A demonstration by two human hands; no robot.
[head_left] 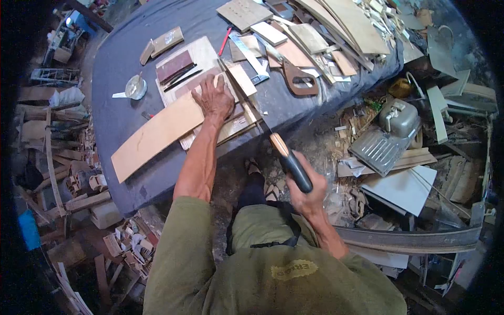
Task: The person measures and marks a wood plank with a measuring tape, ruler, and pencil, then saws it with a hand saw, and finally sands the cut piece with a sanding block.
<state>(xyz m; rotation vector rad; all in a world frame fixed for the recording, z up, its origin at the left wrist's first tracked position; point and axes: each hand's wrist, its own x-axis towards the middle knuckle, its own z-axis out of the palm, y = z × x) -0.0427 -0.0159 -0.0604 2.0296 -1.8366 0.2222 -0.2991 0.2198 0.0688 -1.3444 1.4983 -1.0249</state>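
Observation:
My left hand (216, 100) presses down on a long pale wooden board (149, 136), its fingers spread over the board's far end. The board lies across a stack of flat wood pieces (244, 123) on the cloth-covered table. Wrapped round the black and tan handle of a handsaw (291, 163) is my right hand (308, 189), close in front of my body. From the handle the thin blade runs forward past the board's end, just right of my left fingers. A pale wood piece (242, 80) lies on the blade's far side.
The dark table cover (123, 68) bears a cup (136, 87), a brown block (174, 65) with pens, a try square (251, 62) and a second handsaw (299, 79). Wood offcuts (310, 38) pile up at back right. A metal sink (383, 142) stands on the cluttered floor.

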